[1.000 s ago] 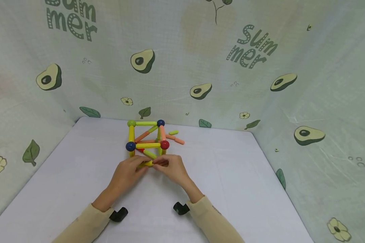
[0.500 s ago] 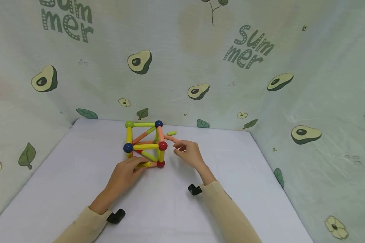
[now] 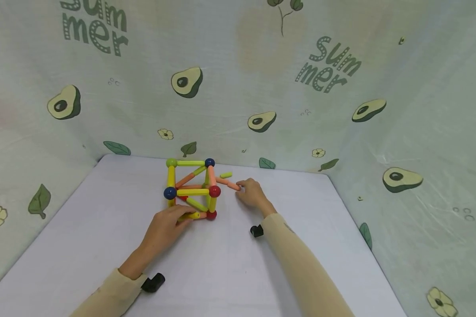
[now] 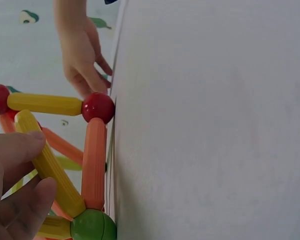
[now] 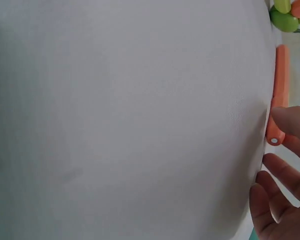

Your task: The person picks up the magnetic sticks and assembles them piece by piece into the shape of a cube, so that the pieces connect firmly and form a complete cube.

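Observation:
A cube-like frame of coloured rods and balls stands on the white table, with a red ball [image 3: 214, 191] and a blue ball [image 3: 170, 193] at its near top corners. At its near bottom edge my left hand [image 3: 163, 225] pinches a yellow rod [image 4: 52, 162]. One end of that rod meets a green ball [image 4: 94, 226]; its other end is free. An orange rod [image 4: 93, 162] runs from the green ball to a lower red ball [image 4: 98, 107]. Right of the frame, my right hand [image 3: 254, 193] pinches the end of a loose orange rod [image 5: 281, 75] between thumb and index finger.
Behind the loose orange rod lies a short yellow-green rod [image 3: 226, 175]. A printed cloth [image 3: 222, 101] with avocados hangs behind and beside the white table [image 3: 285, 264]. Black wrist cameras [image 3: 153, 282] sit at both sleeves.
My right hand has left the yellow rod and moved right and away to the loose orange rod, which it now pinches. The left hand has stayed in place, pinching the yellow rod.

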Demonstrator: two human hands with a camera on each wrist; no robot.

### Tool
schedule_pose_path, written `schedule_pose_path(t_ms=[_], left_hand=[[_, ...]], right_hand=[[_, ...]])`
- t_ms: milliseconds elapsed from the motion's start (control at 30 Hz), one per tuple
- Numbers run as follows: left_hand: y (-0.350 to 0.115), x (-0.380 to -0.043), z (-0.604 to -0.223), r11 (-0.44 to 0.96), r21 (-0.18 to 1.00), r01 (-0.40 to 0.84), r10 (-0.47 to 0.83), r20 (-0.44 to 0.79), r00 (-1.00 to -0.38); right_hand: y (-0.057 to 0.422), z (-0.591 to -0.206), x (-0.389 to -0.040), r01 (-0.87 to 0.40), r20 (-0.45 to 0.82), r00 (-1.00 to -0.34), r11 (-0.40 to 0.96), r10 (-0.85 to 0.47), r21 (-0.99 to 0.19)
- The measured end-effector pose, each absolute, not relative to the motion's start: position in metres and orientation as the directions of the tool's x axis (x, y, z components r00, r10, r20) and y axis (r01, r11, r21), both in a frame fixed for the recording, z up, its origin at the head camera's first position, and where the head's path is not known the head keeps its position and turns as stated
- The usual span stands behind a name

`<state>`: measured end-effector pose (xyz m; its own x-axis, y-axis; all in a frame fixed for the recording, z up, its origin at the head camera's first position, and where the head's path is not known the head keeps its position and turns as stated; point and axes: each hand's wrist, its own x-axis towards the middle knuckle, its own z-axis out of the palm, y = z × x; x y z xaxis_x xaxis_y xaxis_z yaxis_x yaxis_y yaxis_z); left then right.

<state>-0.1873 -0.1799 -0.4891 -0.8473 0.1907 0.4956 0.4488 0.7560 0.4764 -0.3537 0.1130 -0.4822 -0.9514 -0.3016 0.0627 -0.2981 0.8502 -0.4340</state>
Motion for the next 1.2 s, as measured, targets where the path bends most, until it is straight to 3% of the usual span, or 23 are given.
schedule_pose_path(t_ms=[300,633,1200], left_hand=[[-0.178,-0.186,-0.485,0.747,0.483,0.456,0.194,0.498,-0.845],[-0.176,-0.187,-0.487,0.762,0.473,0.443,0.190,0.490,-0.851],[-0.177,-0.186,-0.484,0.754,0.497,0.430,0.189,0.463,-0.866]], right_hand=[[0.107,-0.483,-0.358,-0.259,0.062,-0.964,0.869,-0.258,-0.422],[0.109,-0.476,-0.349,-0.297,0.064,-0.953,0.871,-0.296,-0.391],[0.125,-0.436,-0.282,-0.482,0.116,-0.856,0.699,-0.503,-0.527]])
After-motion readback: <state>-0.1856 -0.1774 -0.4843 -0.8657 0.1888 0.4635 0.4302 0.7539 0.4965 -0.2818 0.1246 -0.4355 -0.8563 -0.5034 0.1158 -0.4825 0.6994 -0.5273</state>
